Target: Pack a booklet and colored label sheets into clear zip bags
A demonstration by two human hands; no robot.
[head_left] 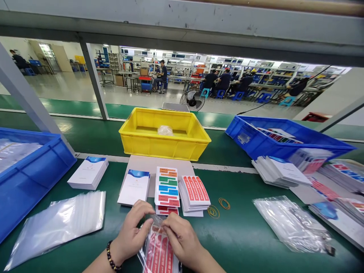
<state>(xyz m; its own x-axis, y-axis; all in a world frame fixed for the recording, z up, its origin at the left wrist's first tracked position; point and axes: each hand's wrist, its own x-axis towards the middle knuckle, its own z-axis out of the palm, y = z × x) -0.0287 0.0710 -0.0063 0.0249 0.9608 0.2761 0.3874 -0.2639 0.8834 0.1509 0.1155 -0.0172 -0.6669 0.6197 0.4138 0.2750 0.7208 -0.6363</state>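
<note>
Both hands are at the top edge of a clear plastic bag (157, 218) with a red-and-white label sheet (159, 252) inside. My left hand (135, 225), with a beaded bracelet at its wrist, pinches the bag's left side. Opposite it, my right hand (182, 236) has its fingers closed on the right side of the opening. Just beyond my hands lie a stack of white-and-blue booklets (133, 189), a stack of multicoloured label sheets (167, 185) and a stack of red label sheets (196, 191).
A yellow bin (165, 146) stands behind the stacks, between a left blue bin (36, 182) and a right blue bin (273, 134). Empty bags (71, 214) lie at left, more clear bags (290, 223) at right. Rubber bands (224, 203) lie nearby. Another booklet stack (88, 172) sits at left.
</note>
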